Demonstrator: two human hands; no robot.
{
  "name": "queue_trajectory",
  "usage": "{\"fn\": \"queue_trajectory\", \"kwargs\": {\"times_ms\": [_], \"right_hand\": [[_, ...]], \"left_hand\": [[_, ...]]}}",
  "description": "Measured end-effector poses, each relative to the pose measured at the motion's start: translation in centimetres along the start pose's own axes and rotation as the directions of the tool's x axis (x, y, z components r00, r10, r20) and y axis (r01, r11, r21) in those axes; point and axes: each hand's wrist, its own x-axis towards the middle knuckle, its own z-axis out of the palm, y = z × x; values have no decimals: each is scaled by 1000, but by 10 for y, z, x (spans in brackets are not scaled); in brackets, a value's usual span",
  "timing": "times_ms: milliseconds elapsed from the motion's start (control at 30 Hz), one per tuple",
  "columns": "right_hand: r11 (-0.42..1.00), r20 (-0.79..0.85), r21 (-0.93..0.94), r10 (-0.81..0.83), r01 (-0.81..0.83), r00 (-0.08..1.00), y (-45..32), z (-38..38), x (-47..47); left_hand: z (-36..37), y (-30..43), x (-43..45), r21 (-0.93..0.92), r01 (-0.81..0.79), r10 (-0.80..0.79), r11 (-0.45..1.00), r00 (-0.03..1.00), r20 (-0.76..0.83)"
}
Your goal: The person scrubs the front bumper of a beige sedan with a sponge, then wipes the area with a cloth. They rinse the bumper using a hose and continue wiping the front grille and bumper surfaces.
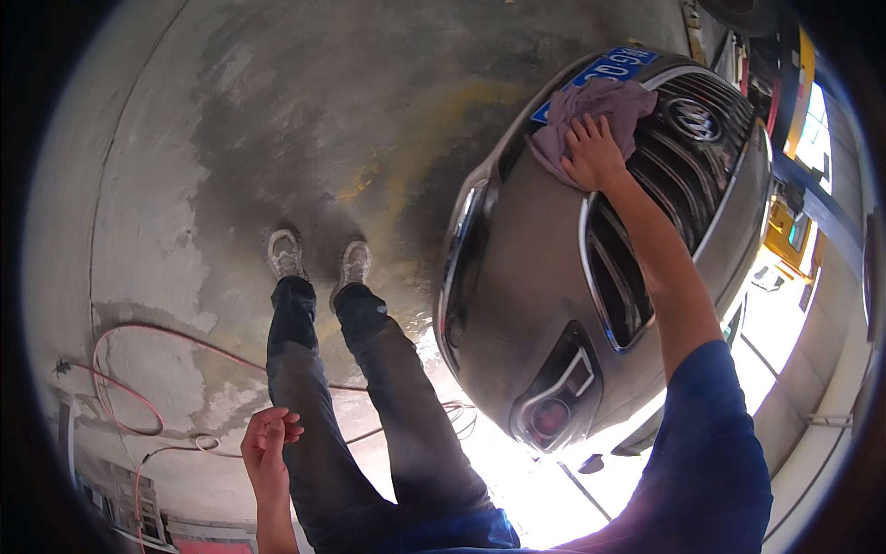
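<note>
My right hand [593,154] lies with spread fingers on a crumpled mauve cloth [626,111], pressing it against the front of a brown car [533,242]. The cloth covers part of the blue licence plate [609,66] and reaches the edge of the dark grille [682,183] with its chrome trim. A round Buick emblem [692,119] sits on the grille, beyond my fingertips. Nearer to me is a headlight [554,408] of the car. My left hand [272,435] hangs beside my leg, away from the car, its fingers loosely bent and nothing visible in it.
A red hose [187,337] loops across the concrete floor [311,104] to the left and runs behind my legs. The floor has dark, wet-looking patches. Yellow equipment [789,228] and a blue post [824,208] stand beyond the car. Bright light washes out the floor by the headlight.
</note>
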Motion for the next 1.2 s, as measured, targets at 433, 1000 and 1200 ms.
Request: {"fn": "queue_trajectory", "kwargs": {"times_ms": [433,1000,1200], "right_hand": [[879,14,322,-375,351,927,-209,73,32],[788,303,-27,-580,616,756,-314,86,93],[759,319,-122,-580,640,749,-452,168,-18]], "left_hand": [[23,-128,-17,-146,13,-43,989,978,-203],[19,-277,-62,-171,117,-163,978,944,-285],[-35,-347,-90,-63,82,-96,995,958,-271]]}}
